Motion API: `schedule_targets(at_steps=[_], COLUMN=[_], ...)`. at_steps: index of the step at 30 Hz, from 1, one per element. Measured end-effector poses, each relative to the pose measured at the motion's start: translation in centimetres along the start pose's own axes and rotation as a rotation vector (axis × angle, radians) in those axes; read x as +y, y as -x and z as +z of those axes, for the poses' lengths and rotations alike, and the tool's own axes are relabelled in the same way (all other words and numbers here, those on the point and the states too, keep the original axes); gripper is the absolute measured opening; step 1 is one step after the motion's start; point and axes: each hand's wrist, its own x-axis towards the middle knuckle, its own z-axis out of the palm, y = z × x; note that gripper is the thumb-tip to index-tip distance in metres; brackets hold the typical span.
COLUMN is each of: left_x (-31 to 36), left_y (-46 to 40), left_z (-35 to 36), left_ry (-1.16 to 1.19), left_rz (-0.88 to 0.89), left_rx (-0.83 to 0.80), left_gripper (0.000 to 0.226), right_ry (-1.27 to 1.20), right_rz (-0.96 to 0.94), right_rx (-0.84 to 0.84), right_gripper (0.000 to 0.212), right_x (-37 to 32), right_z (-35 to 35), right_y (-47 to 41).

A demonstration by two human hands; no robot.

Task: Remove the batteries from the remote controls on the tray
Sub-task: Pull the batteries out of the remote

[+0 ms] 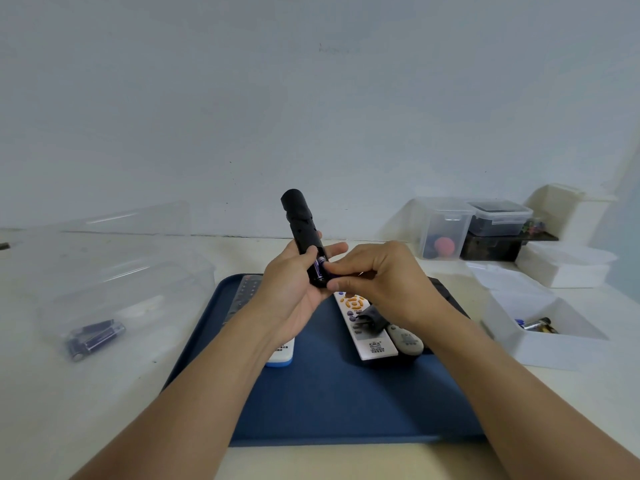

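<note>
While the left hand [294,289] grips the black remote [304,233] above the blue tray [329,393], fingers curled round its lower end, the right hand [377,278] pinches a battery [320,266] in its open compartment.

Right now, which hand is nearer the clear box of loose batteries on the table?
Left. The left hand grips the black remote over the tray, on the clear box's side; the right hand, pinching the battery, sits farther away.
</note>
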Motion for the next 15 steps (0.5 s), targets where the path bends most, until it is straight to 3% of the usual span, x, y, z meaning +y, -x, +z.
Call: schedule_targets(at_steps=[5,11,15], left_x=[-0.1,-0.7,-1.3], left_y=[0.7,1.2,1.1], left_z=[0.4,1.0,1.1], left_ry=[0.047,0.000,-0.006], left_rz=[-0.045,-0.076,-0.086], left_rx=[-0.058,-0.137,-0.122], left_gripper=[0.031,0.032,0.030], right_ry=[-0.103,-0.343,-0.307], right_rz=[0.031,0.290,0.359], right_rx=[0.022,0.111,0.119], right_gripper=[0.023,0.032,0.028], right_x=[0.2,0.6,0.9], right_z=[-0.2,-0.8,-1.0], right_y=[0.0,-0.2,-0.2])
